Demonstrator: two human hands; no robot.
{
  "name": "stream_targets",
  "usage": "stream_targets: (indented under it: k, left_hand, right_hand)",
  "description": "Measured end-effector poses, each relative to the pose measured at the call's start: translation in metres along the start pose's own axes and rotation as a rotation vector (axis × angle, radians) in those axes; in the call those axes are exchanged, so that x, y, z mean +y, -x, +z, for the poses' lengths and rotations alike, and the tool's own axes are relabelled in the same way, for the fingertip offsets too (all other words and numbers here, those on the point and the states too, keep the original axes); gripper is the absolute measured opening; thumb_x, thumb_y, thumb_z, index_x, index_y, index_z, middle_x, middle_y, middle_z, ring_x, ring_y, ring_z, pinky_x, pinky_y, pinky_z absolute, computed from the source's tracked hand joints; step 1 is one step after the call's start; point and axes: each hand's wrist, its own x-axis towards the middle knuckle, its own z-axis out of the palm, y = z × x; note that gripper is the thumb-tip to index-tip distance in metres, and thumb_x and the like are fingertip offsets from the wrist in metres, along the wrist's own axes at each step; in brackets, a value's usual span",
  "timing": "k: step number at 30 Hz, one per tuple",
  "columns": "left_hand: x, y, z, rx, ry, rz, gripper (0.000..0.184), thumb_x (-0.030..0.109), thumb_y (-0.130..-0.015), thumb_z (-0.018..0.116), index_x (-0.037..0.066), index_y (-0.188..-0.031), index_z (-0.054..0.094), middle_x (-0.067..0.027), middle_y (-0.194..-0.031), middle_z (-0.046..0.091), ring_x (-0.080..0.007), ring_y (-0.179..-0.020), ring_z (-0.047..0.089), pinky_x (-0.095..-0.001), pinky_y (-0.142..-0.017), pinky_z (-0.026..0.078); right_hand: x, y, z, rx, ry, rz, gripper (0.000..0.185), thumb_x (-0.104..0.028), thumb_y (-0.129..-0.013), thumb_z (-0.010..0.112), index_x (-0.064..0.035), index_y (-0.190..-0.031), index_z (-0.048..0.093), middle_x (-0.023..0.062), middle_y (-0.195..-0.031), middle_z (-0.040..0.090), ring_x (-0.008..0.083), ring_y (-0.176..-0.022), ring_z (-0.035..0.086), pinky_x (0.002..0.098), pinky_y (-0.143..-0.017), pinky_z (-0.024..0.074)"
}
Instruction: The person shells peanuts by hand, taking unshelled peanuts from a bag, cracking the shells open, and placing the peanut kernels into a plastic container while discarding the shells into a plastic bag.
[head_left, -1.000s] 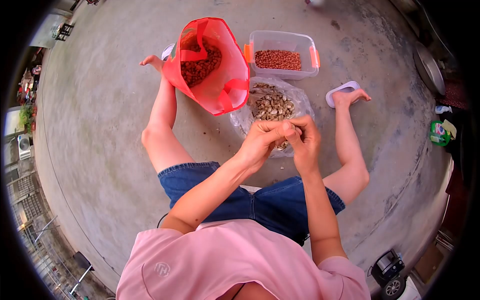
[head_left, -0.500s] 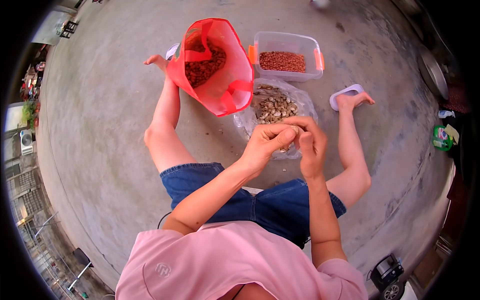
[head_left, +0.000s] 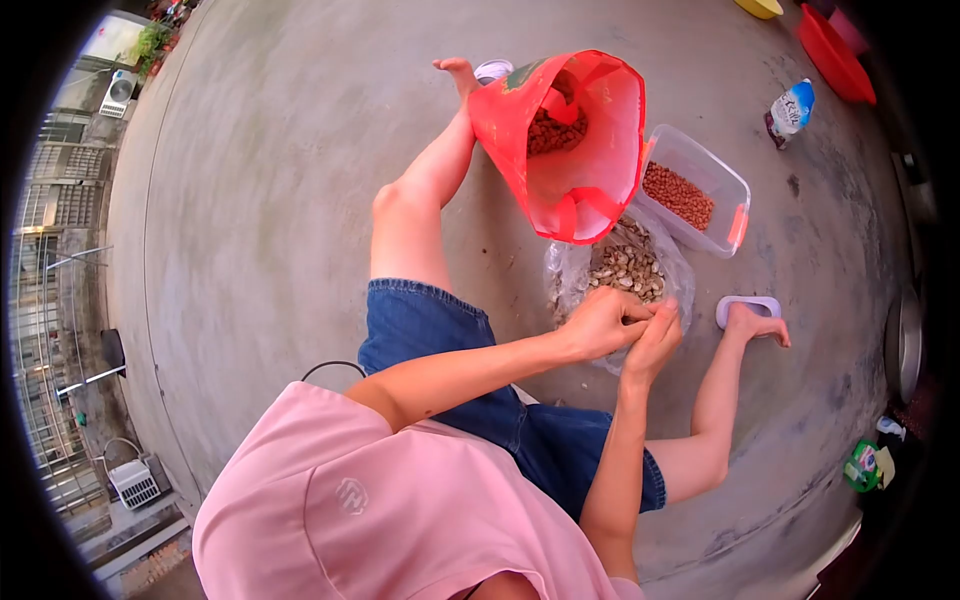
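Note:
My left hand (head_left: 602, 323) and my right hand (head_left: 652, 345) meet over the near edge of a clear plastic bag (head_left: 567, 275) full of pale shells (head_left: 627, 270). Both are closed, fingertips pressed together; whatever is between them is too small or hidden to make out. Beyond them a red bag (head_left: 510, 110) stands open, with reddish-brown peanuts (head_left: 553, 130) inside. To its right a clear box (head_left: 715, 180) with orange clasps holds small red kernels (head_left: 680, 195).
My bare legs stretch out on either side of the bags on the concrete floor (head_left: 260, 200). A white slipper (head_left: 735, 305) is by the right foot. Farther off lie a blue-and-white pouch (head_left: 792, 108), a red basin (head_left: 835, 60) and a metal basin (head_left: 904, 345).
The view has turned, so the bags and box appear farther right and tilted. My hands have come closer together, and the right hand's raised fingers have folded in.

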Motion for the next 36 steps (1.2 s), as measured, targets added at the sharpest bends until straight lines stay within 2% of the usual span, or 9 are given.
stream_targets:
  k: [3, 5, 8, 10, 15, 19, 22, 28, 36]
  left_hand:
    - [-0.013, -0.004, -0.001, -0.064, 0.213, -0.027, 0.019, 0.014, -0.081, 0.060, -0.002, -0.088, 0.065, -0.0061, -0.064, 0.059, -0.0110, -0.059, 0.052, -0.0304, -0.055, 0.042]
    - [-0.003, -0.008, -0.017, -0.217, 0.562, -0.260, 0.029, 0.026, -0.089, 0.052, 0.003, -0.089, 0.069, 0.0014, -0.065, 0.055, -0.0074, -0.058, 0.042, -0.0252, -0.053, 0.035]
    - [0.013, -0.005, -0.026, -0.244, 0.624, -0.308, 0.032, 0.029, -0.091, 0.049, 0.004, -0.085, 0.068, 0.0026, -0.062, 0.048, -0.0060, -0.059, 0.037, -0.0236, -0.053, 0.030]
    - [0.019, -0.003, -0.025, -0.273, 0.611, -0.291, 0.034, 0.030, -0.091, 0.048, 0.003, -0.081, 0.066, 0.0029, -0.061, 0.046, -0.0062, -0.060, 0.037, -0.0242, -0.053, 0.029]
    - [0.040, -0.002, -0.027, -0.157, 0.292, -0.057, 0.033, 0.029, -0.088, 0.055, 0.000, -0.073, 0.059, 0.0013, -0.059, 0.044, -0.0080, -0.055, 0.034, -0.0257, -0.051, 0.031]
    - [0.063, -0.003, -0.039, -0.247, 0.235, 0.130, 0.027, 0.023, -0.085, 0.061, 0.000, -0.070, 0.054, -0.0015, -0.062, 0.043, -0.0104, -0.059, 0.038, -0.0276, -0.053, 0.032]
    - [0.071, -0.008, -0.044, -0.259, 0.116, 0.469, 0.030, 0.023, -0.087, 0.056, 0.001, -0.068, 0.051, -0.0020, -0.064, 0.040, -0.0126, -0.063, 0.037, -0.0288, -0.054, 0.032]
    - [0.090, 0.001, -0.033, -0.314, 0.439, 0.285, 0.041, 0.030, -0.093, 0.045, 0.001, -0.064, 0.046, -0.0020, -0.062, 0.034, -0.0139, -0.062, 0.033, -0.0282, -0.055, 0.029]
    - [0.082, -0.001, -0.025, -0.242, 0.320, 0.319, 0.041, 0.032, -0.092, 0.046, 0.003, -0.063, 0.043, -0.0023, -0.063, 0.038, -0.0155, -0.062, 0.037, -0.0291, -0.057, 0.032]
  right_hand:
    - [0.029, -0.009, -0.009, -0.171, -0.021, -0.086, 0.040, -0.032, -0.096, 0.035, -0.0001, -0.080, 0.054, 0.0068, -0.068, 0.054, 0.0155, -0.060, 0.049, 0.0313, -0.055, 0.0407]
    - [0.027, -0.010, -0.028, -0.360, -0.394, 0.190, 0.033, -0.031, -0.094, 0.043, -0.0004, -0.088, 0.056, 0.0062, -0.075, 0.057, 0.0141, -0.064, 0.052, 0.0288, -0.056, 0.0421]
    - [-0.023, -0.015, -0.040, -0.249, 0.086, -0.464, 0.020, -0.021, -0.088, 0.055, -0.0017, -0.092, 0.059, 0.0053, -0.079, 0.058, 0.0133, -0.064, 0.053, 0.0254, -0.055, 0.0426]
    - [-0.030, -0.015, -0.050, -0.308, 0.075, -0.386, 0.015, -0.015, -0.083, 0.060, -0.0023, -0.092, 0.060, 0.0066, -0.082, 0.058, 0.0140, -0.067, 0.055, 0.0242, -0.057, 0.0427]
    - [-0.037, -0.011, -0.054, -0.307, -0.230, -0.228, 0.011, -0.007, -0.079, 0.063, -0.0007, -0.089, 0.061, 0.0061, -0.084, 0.058, 0.0134, -0.070, 0.054, 0.0234, -0.060, 0.0426]
    - [-0.052, -0.009, -0.060, -0.364, -0.279, -0.381, 0.018, -0.011, -0.077, 0.068, -0.0007, -0.089, 0.061, 0.0051, -0.081, 0.059, 0.0128, -0.068, 0.053, 0.0236, -0.058, 0.0422]
    - [-0.064, -0.006, -0.065, -0.350, -0.261, -0.505, 0.025, -0.018, -0.074, 0.072, -0.0015, -0.089, 0.061, 0.0051, -0.077, 0.059, 0.0136, -0.066, 0.053, 0.0246, -0.057, 0.0419]
    - [-0.064, 0.000, -0.057, -0.164, -0.338, -0.673, 0.029, -0.025, -0.074, 0.072, -0.0033, -0.089, 0.060, 0.0044, -0.070, 0.059, 0.0159, -0.062, 0.053, 0.0258, -0.053, 0.0405]
    - [-0.048, 0.001, -0.047, -0.021, -0.326, -0.758, 0.029, -0.022, -0.076, 0.070, -0.0041, -0.094, 0.057, 0.0067, -0.079, 0.056, 0.0153, -0.065, 0.051, 0.0241, -0.057, 0.0407]
